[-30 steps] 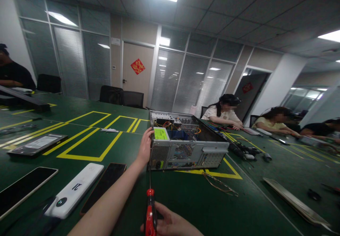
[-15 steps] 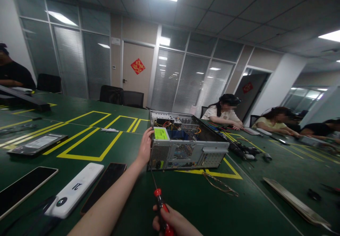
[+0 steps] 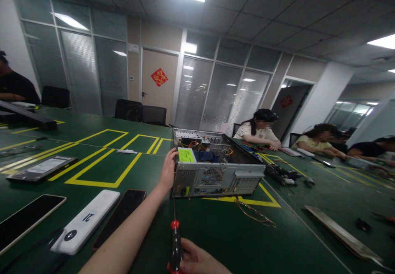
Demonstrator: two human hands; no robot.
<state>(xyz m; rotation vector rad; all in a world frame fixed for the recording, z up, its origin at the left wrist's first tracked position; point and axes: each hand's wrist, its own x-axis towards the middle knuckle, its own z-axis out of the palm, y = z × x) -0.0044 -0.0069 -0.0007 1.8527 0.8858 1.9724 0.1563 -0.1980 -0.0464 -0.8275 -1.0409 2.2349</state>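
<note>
An uncovered desktop computer case (image 3: 230, 179) lies on the green table, its perforated back panel facing me. Inside it, a power supply with a bright green label (image 3: 185, 155) sits at the left, among loose coloured wires. My left hand (image 3: 167, 172) grips the case's left side, the fingertips at its upper edge. In my right hand (image 3: 196, 258) is a screwdriver (image 3: 176, 243) with a black and red handle. Its shaft points away from me, and the tip meets the lower left corner of the back panel. Whether it sits in a screw I cannot tell.
Left of my arm lie a hard drive (image 3: 41, 169), a white device marked 21 (image 3: 88, 220) and two dark phones. Eyeglasses (image 3: 254, 213) rest before the case. Cables and dark parts (image 3: 282, 173) lie to its right. Several people sit around the table.
The screwdriver's handle has swung left, so its shaft now stands nearly straight in view. My right hand's grip has shifted around the handle. My left hand remains on the case.
</note>
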